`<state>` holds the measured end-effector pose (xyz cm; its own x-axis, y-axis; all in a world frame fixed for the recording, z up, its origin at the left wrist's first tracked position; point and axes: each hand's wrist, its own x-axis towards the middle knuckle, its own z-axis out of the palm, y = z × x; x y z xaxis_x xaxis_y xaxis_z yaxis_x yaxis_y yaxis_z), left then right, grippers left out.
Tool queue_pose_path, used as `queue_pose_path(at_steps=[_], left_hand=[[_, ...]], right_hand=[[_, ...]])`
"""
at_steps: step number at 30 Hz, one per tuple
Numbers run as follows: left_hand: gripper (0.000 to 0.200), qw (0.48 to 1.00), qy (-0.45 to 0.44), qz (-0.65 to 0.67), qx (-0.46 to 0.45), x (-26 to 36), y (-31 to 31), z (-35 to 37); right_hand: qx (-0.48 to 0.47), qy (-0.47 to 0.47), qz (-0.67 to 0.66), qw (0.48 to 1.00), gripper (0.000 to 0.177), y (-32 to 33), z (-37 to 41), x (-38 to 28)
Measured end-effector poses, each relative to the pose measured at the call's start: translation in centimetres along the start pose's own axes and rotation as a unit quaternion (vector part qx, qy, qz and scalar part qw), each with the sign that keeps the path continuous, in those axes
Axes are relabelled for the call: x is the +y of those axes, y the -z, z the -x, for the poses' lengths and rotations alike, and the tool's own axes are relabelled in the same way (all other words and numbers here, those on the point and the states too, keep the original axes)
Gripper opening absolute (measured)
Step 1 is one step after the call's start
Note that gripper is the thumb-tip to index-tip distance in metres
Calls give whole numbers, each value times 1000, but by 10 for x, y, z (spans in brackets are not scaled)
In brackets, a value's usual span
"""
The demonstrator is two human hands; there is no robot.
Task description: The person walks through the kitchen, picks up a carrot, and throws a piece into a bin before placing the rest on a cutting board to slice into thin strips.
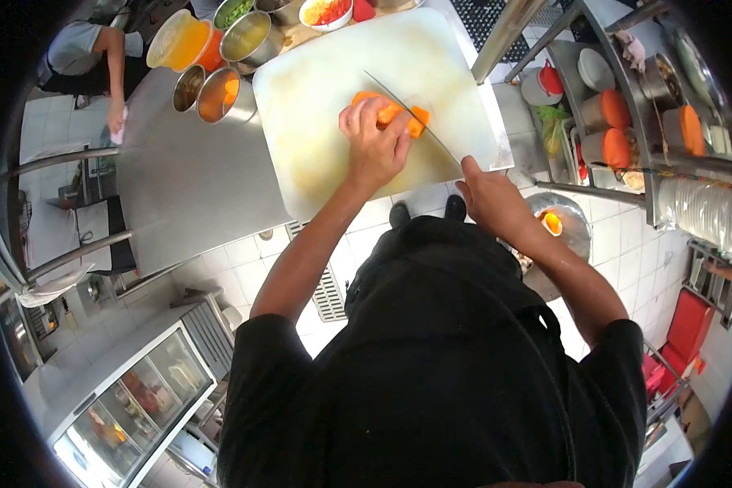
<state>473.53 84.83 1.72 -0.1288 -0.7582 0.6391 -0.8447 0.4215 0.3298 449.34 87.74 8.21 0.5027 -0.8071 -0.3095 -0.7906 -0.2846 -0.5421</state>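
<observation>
My left hand (374, 148) has its fingers curled over a bright orange piece of carrot (389, 114), pressing it on the white cutting board (317, 146). In my right hand (494, 199) is the handle of a kitchen knife (441, 143). Its long blade slants across the board, close by my left fingertips and the carrot. A cut orange piece (419, 119) lies on the blade's right side. My left fingers hide part of the carrot, and my right hand covers the knife handle.
Left of the board stand metal pots (224, 96) and a tub of orange liquid (185, 41). A white bowl (325, 11) of chopped food is at the back. A metal bowl (573, 213) sits low at right, near a shelf rack (626, 98). Another person's arm (115, 77) reaches in at far left.
</observation>
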Motion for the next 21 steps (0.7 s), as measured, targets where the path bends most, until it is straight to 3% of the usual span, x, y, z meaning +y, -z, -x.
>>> queue_pose_path(at_steps=[7,21], left_hand=[[25,1000,-5,9,1,2,4,-1],[22,1000,-12,15,20,-2,-1,-1]], right_hand=[[41,4,14,999,24,25,17,-17],[-17,-38,25,999,23,32,44,-29]])
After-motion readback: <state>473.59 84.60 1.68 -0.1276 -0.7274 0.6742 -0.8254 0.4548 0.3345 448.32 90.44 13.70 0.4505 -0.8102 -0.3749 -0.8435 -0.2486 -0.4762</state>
